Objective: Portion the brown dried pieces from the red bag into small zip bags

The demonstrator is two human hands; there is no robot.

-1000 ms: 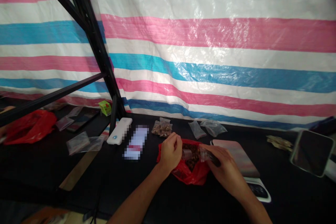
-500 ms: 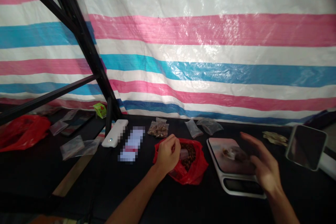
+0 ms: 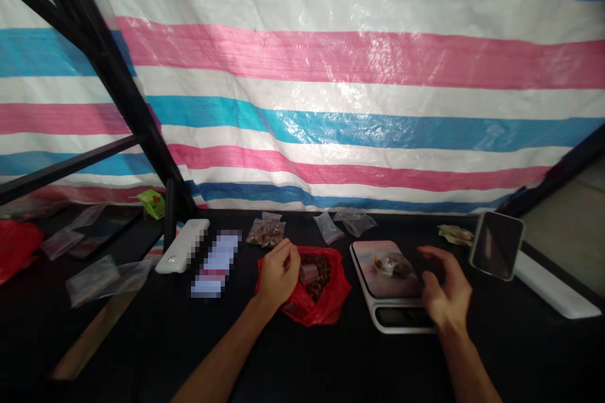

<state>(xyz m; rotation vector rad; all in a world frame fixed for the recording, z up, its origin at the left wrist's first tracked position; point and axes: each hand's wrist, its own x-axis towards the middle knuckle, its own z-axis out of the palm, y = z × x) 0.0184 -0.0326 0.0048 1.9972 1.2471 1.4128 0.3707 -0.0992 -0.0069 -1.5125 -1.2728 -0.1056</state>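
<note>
My left hand [image 3: 280, 272] is closed, its fingers curled in at the left side of a red plastic bag [image 3: 331, 308]. What the fingers hold, if anything, is hidden. Small brown pieces [image 3: 322, 274] fill the bag's opening, and a clear scoop or cup [image 3: 309, 274] appears to lie among them. To the right sits a white digital scale [image 3: 373, 312]. On its plate rests a small clear bag [image 3: 393, 266] with something dark in it. Beside the scale's right edge is my right hand [image 3: 447, 289], open, thumb and fingers apart, holding nothing.
Behind the red bag lie small filled packets [image 3: 267, 232] and clear plastic bags [image 3: 355, 221]. A white device [image 3: 184, 245] and a blurred-out phone [image 3: 217, 264] are at left, near a black metal frame [image 3: 127, 107]. A propped phone [image 3: 497, 245] and crumpled paper-like pieces [image 3: 455, 235] stand right. Striped sheeting hangs behind.
My view has turned right, so everything appears farther left. The fingers of my right hand have curled a little beside the scale. My left hand stays closed at the red bag.
</note>
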